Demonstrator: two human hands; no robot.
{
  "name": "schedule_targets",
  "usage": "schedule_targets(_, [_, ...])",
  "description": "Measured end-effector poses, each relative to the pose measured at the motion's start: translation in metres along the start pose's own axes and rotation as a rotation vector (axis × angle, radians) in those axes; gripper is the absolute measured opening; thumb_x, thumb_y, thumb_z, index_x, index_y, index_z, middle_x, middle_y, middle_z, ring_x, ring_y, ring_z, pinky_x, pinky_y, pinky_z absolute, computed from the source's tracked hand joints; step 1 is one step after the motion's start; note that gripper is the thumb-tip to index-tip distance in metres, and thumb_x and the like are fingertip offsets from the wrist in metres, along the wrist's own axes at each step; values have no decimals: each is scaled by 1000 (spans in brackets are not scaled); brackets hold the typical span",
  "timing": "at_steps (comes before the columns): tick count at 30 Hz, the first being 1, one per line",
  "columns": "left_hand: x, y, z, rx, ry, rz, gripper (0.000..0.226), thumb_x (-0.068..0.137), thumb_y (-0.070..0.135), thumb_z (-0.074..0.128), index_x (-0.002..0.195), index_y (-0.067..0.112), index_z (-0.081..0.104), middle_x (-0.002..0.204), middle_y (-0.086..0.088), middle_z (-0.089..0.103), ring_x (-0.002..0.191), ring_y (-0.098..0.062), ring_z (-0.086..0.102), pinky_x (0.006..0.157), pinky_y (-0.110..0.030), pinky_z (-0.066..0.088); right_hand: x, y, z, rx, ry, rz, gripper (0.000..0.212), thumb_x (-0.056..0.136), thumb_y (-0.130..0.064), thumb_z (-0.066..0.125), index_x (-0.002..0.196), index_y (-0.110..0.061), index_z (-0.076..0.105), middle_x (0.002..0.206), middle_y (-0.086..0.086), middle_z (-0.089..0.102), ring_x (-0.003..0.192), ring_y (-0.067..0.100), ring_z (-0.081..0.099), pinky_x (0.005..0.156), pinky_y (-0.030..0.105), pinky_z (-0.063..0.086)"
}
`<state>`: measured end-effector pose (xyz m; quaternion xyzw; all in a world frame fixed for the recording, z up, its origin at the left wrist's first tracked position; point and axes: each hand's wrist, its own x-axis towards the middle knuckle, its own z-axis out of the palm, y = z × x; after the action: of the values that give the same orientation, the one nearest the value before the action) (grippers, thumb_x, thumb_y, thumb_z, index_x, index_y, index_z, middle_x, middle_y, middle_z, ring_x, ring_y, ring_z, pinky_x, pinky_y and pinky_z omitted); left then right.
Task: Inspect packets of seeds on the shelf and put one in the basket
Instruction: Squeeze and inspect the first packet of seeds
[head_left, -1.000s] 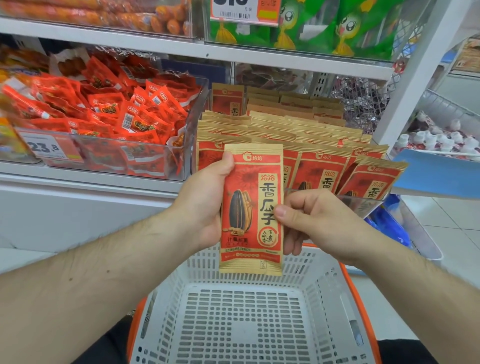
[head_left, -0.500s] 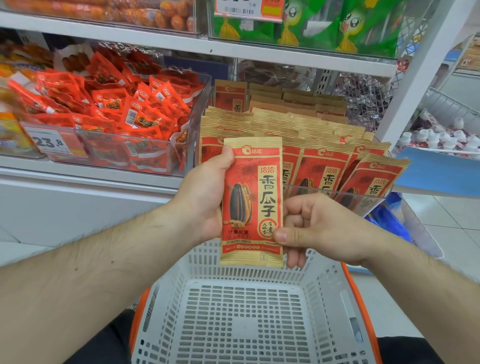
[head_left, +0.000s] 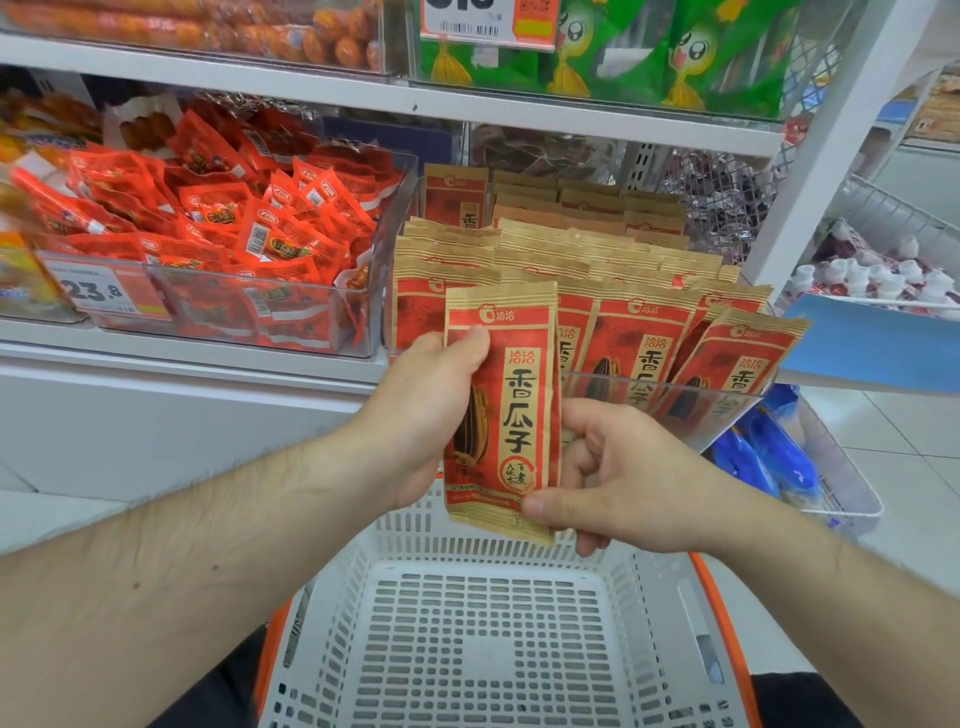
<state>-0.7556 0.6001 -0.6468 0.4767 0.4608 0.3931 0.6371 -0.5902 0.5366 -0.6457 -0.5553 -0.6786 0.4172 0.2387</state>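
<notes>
The right hand (head_left: 618, 478) now pinches the packet (head_left: 504, 410) lower, at its 5 o'clock corner. The left hand (head_left: 426, 410) grips its 9 o'clock edge, above the basket (head_left: 493, 649).

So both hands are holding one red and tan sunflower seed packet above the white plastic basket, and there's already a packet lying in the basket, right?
Not quite. The head view shows the white plastic basket with nothing in it. The rest holds: the left hand and right hand both grip one red and tan sunflower seed packet above it.
</notes>
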Motion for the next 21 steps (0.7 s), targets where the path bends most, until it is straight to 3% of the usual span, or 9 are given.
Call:
schedule_targets(2, [0, 0, 1, -34, 13, 28, 24, 104, 32, 46, 111, 15, 61, 90, -2, 77, 84, -17, 73, 78, -39, 55, 0, -1, 0, 115, 49, -68, 16, 90, -41, 67, 91, -25, 68, 71, 14, 71, 52, 25, 67, 49, 35, 54])
schedule_targets(3, [-2, 1, 2, -35, -5, 33, 22, 104, 30, 46, 106, 15, 62, 85, -1, 76, 78, -15, 73, 72, -34, 53, 1, 0, 0, 173, 101, -90, 26, 92, -48, 59, 82, -26, 68, 71, 14, 70, 52, 28, 66, 49, 35, 52])
schedule_targets(5, [-3, 1, 4, -25, -58, 34, 22, 104, 28, 46, 104, 15, 63, 83, -1, 76, 75, -14, 72, 68, -31, 51, 5, 0, -1, 270, 214, -116, 31, 92, -44, 47, 79, -21, 63, 68, 14, 68, 51, 31, 65, 48, 35, 50])
schedule_targets(9, [-4, -4, 5, 13, -145, -2, 26, 105, 29, 43, 107, 13, 64, 85, -3, 76, 77, -16, 72, 74, -34, 50, 8, -2, 1, 275, 320, -156, 25, 99, -26, 46, 87, -6, 55, 63, 10, 67, 48, 26, 63, 45, 32, 49])
schedule_targets(12, [-3, -9, 4, 146, -226, 1, 34, 106, 37, 40, 109, 17, 67, 89, -1, 76, 83, -17, 71, 82, -40, 49, 6, -2, 2, 314, 315, -134, 26, 103, -8, 44, 84, 4, 55, 62, 14, 66, 46, 23, 61, 44, 31, 48])
schedule_targets(14, [-4, -11, 6, 177, -326, 14, 43, 101, 49, 43, 97, 17, 71, 82, -4, 74, 77, -16, 70, 78, -37, 51, 6, -5, 2, 353, 298, -130, 28, 102, -6, 44, 78, 3, 55, 57, 11, 64, 43, 21, 59, 43, 30, 47])
schedule_targets(16, [-5, -14, 11, 94, -447, 25, 58, 82, 67, 59, 87, 11, 74, 72, -15, 69, 67, -24, 67, 70, -34, 52, 5, -7, 4, 404, 268, -135, 28, 101, -5, 44, 76, 2, 55, 53, 9, 63, 42, 20, 58, 43, 31, 46])
schedule_targets(18, [-5, -16, 12, 51, -501, 45, 74, 73, 65, 66, 92, -6, 68, 65, -20, 64, 60, -31, 62, 66, -34, 51, 5, -7, 4, 455, 230, -132, 28, 102, -6, 44, 80, 7, 55, 55, 12, 64, 42, 20, 58, 44, 31, 46])
schedule_targets(21, [-7, -13, 8, 76, -572, 47, 70, 85, 55, 45, 78, -13, 61, 61, -21, 60, 66, -34, 58, 77, -40, 48, 6, -7, 6, 522, 175, -129, 27, 97, -17, 51, 79, 4, 54, 58, 13, 65, 44, 21, 59, 45, 31, 47])
